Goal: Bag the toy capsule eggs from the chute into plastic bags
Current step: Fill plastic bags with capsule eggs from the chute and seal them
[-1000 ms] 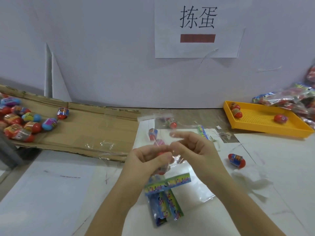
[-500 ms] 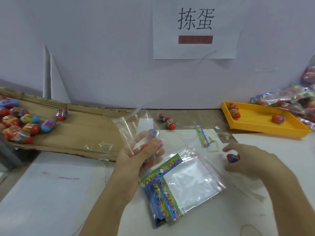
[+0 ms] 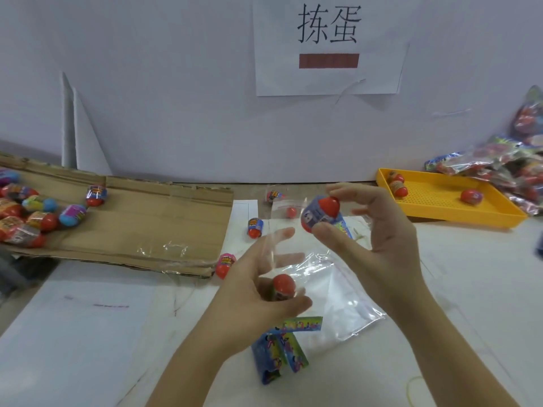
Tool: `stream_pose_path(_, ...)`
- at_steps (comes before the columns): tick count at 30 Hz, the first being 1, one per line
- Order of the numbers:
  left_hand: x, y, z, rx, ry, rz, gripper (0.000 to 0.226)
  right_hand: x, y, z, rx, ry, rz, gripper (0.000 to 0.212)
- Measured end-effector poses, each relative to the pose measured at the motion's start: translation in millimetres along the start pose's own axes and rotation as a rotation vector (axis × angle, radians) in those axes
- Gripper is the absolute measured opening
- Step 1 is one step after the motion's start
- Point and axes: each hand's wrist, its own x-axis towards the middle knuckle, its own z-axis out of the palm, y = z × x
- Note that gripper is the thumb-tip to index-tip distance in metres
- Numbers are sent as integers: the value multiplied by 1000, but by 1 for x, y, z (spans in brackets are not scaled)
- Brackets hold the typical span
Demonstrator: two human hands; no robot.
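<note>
A pale wall (image 3: 147, 83) with a paper sign (image 3: 327, 80) backs an apparently paper-covered table (image 3: 73, 333).

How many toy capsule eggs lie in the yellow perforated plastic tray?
3 toy capsule eggs lie in the yellow perforated plastic tray: two together in its far-left corner, one behind the other; the third alone toward the right. None looks hidden.

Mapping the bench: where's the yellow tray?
Yellow tray: far right in the head view, at the table's back by the wall. Three eggs lie in it; filled bags pile at its right.
</note>
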Motion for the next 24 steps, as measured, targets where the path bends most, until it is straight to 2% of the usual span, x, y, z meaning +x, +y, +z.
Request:
stream_pose_path(3, -1, -1, 3, 38, -42, -3, 80, 1, -2, -2, -127, 24, 0, 28)
stream_pose_path(10, 0, -3, 3, 57, -49, -13, 78, 0, -3, -3, -391, -122, 5, 9)
stream_pose_path(13, 1, -2, 2, 47, -54, -19, 77, -1, -1, -2, -408, -182, 115, 21)
stream_pose_path(16, 1, -2, 3, 42, -42, -20, 78, 0, 0, -5, -353, -253, 224, 34)
stream_pose_path(19, 0, -2, 4, 29, -33, -18, 78, 3, -4, -9, -203, -410, 378, 25)
stream_pose_path(21, 0, -2, 4, 40, -13, -14, 78, 2, -2, -11, -229, -488, 399, 32)
stream_pose_path(24, 0, -3, 5, 33, 15, -4, 76, 3, 3, -8, -114, -353, 398, 21)
